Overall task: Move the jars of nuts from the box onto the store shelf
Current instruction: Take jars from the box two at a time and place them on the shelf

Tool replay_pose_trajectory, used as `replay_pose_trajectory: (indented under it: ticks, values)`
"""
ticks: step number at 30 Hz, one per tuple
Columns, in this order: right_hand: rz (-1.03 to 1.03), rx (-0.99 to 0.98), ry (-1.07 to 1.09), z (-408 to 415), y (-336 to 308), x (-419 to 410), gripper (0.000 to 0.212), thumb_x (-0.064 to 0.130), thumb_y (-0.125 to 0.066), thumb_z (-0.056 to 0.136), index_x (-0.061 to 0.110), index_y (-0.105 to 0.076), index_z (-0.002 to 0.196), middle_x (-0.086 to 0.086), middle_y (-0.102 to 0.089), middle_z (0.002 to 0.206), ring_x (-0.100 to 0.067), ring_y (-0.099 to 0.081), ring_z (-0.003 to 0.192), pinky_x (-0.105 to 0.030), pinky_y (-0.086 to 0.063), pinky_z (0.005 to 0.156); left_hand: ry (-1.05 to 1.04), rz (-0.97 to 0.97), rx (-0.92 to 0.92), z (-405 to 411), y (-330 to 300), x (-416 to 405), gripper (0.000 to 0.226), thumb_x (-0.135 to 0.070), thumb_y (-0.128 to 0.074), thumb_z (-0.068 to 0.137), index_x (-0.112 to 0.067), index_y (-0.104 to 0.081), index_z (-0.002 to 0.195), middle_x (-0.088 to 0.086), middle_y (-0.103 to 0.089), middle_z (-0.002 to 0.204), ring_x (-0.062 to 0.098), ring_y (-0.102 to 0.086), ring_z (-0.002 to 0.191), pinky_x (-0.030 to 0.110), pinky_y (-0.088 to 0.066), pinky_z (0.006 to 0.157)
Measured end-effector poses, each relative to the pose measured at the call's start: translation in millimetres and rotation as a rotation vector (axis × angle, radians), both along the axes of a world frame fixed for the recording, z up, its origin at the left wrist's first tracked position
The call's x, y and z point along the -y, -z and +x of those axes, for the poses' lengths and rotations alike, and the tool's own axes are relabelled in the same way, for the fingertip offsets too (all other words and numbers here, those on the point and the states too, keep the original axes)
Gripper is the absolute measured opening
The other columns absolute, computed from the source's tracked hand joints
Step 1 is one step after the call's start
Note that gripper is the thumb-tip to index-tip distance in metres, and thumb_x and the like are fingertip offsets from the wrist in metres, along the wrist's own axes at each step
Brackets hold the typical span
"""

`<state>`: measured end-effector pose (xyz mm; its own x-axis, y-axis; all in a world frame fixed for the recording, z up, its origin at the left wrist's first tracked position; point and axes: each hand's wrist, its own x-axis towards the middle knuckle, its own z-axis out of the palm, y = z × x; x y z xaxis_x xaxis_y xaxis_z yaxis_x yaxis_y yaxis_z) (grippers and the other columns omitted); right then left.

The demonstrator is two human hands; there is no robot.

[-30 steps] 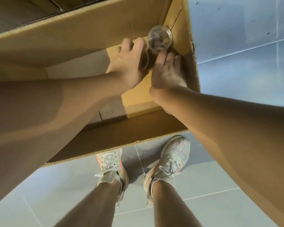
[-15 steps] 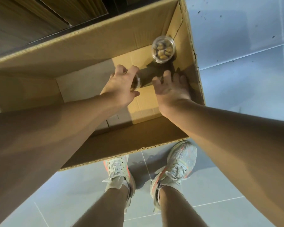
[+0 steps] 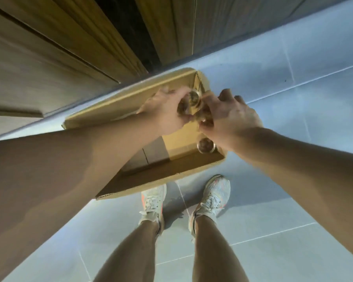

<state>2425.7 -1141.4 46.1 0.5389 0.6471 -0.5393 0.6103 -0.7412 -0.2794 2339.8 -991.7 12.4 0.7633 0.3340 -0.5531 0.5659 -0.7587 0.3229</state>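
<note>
Both hands up out of the box (image 3: 151, 176) now, raised above its far right corner rather than reaching down inside as half a second ago. Left hand (image 3: 167, 110) curled round a jar (image 3: 189, 103), right hand (image 3: 230, 117) curled round a second jar (image 3: 205, 119) just beside it, the two held close together between the hands; blurred, so exact finger placement hard to tell. A third jar (image 3: 206, 146) left standing on the box bottom at the near right corner, below the right wrist. Box seen smaller and lower than before, on the tile floor (image 3: 293, 98) against the wooden shelf front (image 3: 69, 58), more of that front in view at the top. Shoes (image 3: 153, 202) just behind the box's near edge.
</note>
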Motion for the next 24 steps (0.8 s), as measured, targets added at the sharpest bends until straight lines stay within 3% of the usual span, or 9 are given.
replay_pose_trajectory:
  ticks: [3,6,8,11,14,18,21,24]
  values:
    - [-0.035,0.018,0.05,27,-80,7,0.055,0.041,-0.064,0.09,0.03,-0.039,0.137,-0.007,-0.041,0.119,-0.035,-0.047,0.116,-0.037,-0.037,0.075,0.056,0.008,0.066,24,-78,-2,0.075,-0.056,-0.065,0.088,-0.047,-0.028,0.152,0.005,-0.044,0.136,0.031,-0.054,0.119,0.034,-0.044,0.082]
    - [-0.055,0.062,0.12,49,-171,17,0.05,0.041,-0.063,0.089,0.031,-0.043,0.133,-0.006,-0.041,0.121,-0.034,-0.046,0.117,-0.037,-0.039,0.075,0.125,-0.006,0.123,43,-173,-7,0.075,-0.059,-0.061,0.09,-0.049,-0.024,0.154,0.003,-0.044,0.131,0.032,-0.053,0.122,0.041,-0.049,0.097]
    - [-0.063,0.104,0.174,62,-235,27,0.048,0.043,-0.064,0.088,0.031,-0.045,0.13,-0.005,-0.041,0.117,-0.033,-0.047,0.115,-0.036,-0.04,0.074,0.156,-0.029,0.16,55,-237,-7,0.077,-0.059,-0.062,0.089,-0.052,-0.021,0.154,0.002,-0.044,0.129,0.032,-0.054,0.121,0.044,-0.05,0.098]
    - [-0.012,0.164,0.249,73,-336,37,0.043,0.04,-0.066,0.085,0.027,-0.05,0.123,-0.004,-0.043,0.107,-0.036,-0.052,0.106,-0.037,-0.045,0.075,0.204,-0.062,0.215,69,-334,-2,0.08,-0.056,-0.064,0.087,-0.052,-0.019,0.153,0.002,-0.047,0.126,0.03,-0.055,0.12,0.036,-0.048,0.094]
    - [-0.01,0.139,0.337,78,-434,47,0.051,0.043,-0.072,0.08,0.029,-0.051,0.125,-0.006,-0.046,0.108,-0.037,-0.057,0.101,-0.043,-0.052,0.086,0.228,-0.109,0.255,77,-430,4,0.082,-0.049,-0.071,0.082,-0.044,-0.027,0.151,0.006,-0.054,0.128,0.03,-0.053,0.121,0.034,-0.044,0.092]
    - [0.13,0.15,0.526,68,-547,77,0.051,0.043,-0.075,0.081,0.025,-0.059,0.125,-0.007,-0.062,0.112,-0.028,-0.055,0.099,-0.033,-0.045,0.08,0.231,-0.163,0.387,72,-536,13,0.071,-0.056,-0.071,0.069,-0.041,-0.042,0.132,0.003,-0.063,0.118,0.028,-0.06,0.11,0.042,-0.051,0.094]
    - [0.218,0.167,0.652,37,-620,99,0.058,0.042,-0.074,0.083,0.025,-0.055,0.136,-0.002,-0.056,0.109,-0.021,-0.048,0.097,-0.033,-0.044,0.083,0.265,-0.207,0.448,64,-614,28,0.07,-0.05,-0.077,0.075,-0.036,-0.048,0.137,0.002,-0.064,0.127,0.025,-0.06,0.114,0.042,-0.051,0.097]
    - [0.289,0.202,0.772,-2,-675,123,0.067,0.046,-0.072,0.081,0.032,-0.048,0.142,-0.009,-0.058,0.124,-0.03,-0.057,0.109,-0.038,-0.05,0.086,0.31,-0.213,0.489,54,-687,51,0.075,-0.052,-0.079,0.076,-0.035,-0.049,0.142,0.002,-0.062,0.134,0.026,-0.058,0.122,0.038,-0.048,0.101]
